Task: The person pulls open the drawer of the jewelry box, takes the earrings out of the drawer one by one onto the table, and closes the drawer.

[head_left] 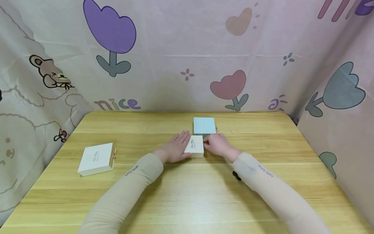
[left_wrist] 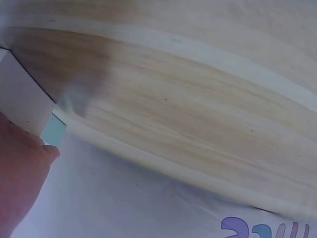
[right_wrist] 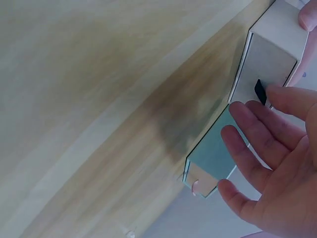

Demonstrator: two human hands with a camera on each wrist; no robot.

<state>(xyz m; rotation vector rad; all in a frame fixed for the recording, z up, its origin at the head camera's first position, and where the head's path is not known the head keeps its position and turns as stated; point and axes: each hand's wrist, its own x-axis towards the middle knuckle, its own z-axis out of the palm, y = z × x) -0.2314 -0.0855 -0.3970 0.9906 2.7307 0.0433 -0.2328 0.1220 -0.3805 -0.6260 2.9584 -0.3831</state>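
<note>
A small white box (head_left: 198, 143) with dark lettering lies flat on the table. My left hand (head_left: 176, 148) holds its left side, fingers extended along the top toward the back and thumb at the front wall. At the box's right end, my right hand (head_left: 217, 144) pinches a short black pull tab (right_wrist: 260, 92) between thumb and index finger; its other fingers (right_wrist: 247, 153) are spread loosely below in the right wrist view. The tab sticks out of the end panel (right_wrist: 270, 64), which sits within the box's outer sleeve. Right behind stands a light blue box (head_left: 204, 125).
A larger white box (head_left: 94, 159) with similar lettering lies at the left of the wooden table (head_left: 190, 198). Two tiny pale pieces (head_left: 235, 131) lie right of the blue box, which has a pinkish tab (right_wrist: 194, 186). A printed curtain (head_left: 163, 58) hangs behind the table.
</note>
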